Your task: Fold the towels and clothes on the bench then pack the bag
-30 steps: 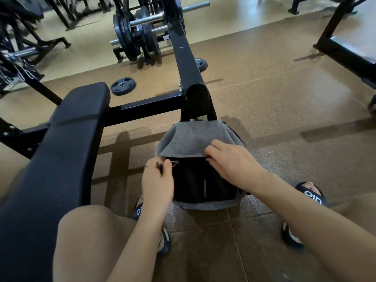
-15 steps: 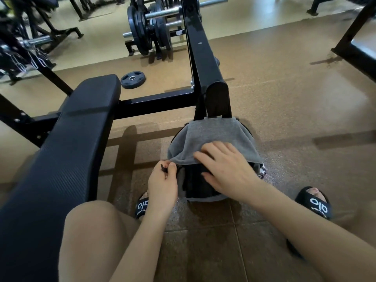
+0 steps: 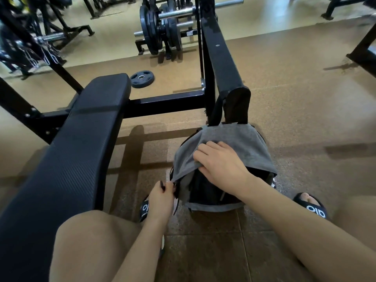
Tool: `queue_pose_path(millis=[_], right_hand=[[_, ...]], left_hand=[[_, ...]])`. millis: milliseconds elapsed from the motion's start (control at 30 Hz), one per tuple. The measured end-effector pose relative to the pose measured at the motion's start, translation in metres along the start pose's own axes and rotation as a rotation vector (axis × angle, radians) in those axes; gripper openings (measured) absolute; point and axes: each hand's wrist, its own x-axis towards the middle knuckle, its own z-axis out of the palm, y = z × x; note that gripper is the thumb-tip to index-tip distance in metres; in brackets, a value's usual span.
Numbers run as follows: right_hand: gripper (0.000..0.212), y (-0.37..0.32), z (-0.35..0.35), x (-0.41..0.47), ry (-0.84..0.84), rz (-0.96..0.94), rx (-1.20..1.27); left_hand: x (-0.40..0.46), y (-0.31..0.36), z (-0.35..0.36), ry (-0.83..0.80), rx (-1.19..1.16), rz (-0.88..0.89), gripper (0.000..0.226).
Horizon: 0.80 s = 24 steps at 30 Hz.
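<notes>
**Inspector A:** Two hands are in view, both at the bag (image 3: pixel 211 192). It stands on the brown floor (image 3: pixel 305 110) between the person's feet, just right of the bench (image 3: pixel 81 139) and against the foot of a black steel frame (image 3: pixel 223 64).

**Inspector B:** Contents?

**Inspector A:** One grey towel (image 3: pixel 234 139) lies over the bag's open top, its near edge hanging into the opening. Other items inside cannot be made out.

**Inspector B:** State of the right hand (image 3: pixel 221 163)?

**Inspector A:** Fingers extended and lying flat on the towel, palm down, pressing it toward the opening.

**Inspector B:** Left hand (image 3: pixel 162 198)?

**Inspector A:** Thumb and fingers pinch a small dark zipper pull (image 3: pixel 162 184) at the bag's left edge.

**Inspector B:** Surroundings?

**Inspector A:** Black slides (image 3: pixel 313 208) on both feet; a loose weight plate (image 3: pixel 142 78) lies on the floor beyond the bench; a loaded plate rack (image 3: pixel 160 31) stands farther back.
</notes>
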Motion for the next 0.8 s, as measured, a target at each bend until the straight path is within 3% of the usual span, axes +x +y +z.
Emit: queue_pose_path(millis=[67,133,167,333,533,700,800], right_hand=[[0.01,0.0,-0.001,-0.001,0.0,0.029,0.003],[0.009,-0.001,-0.002,-0.003,0.006,0.047,0.007],[0.009,-0.001,-0.003,-0.004,0.015,0.052,0.007],[0.008,-0.002,-0.002,-0.007,0.058,0.034,0.018],[0.012,-0.002,-0.002,-0.009,0.07,0.012,0.027],[0.011,-0.002,-0.009,-0.009,-0.019,0.051,0.08],[0.009,-0.002,-0.019,-0.01,-0.088,0.088,0.17]], left_hand=[[0.016,-0.031,0.006,-0.032,-0.004,-0.124,0.028],[0.032,-0.063,0.014,-0.055,0.019,-0.211,0.064],[0.045,-0.085,0.02,-0.052,0.051,-0.237,0.066],[0.064,-0.124,0.034,-0.069,-0.019,-0.363,0.021],[0.062,-0.118,0.039,-0.031,-0.078,-0.455,0.017],[0.039,-0.092,0.032,-0.045,-0.126,-0.485,0.023],[0.027,-0.07,0.032,-0.004,-0.18,-0.412,0.025]])
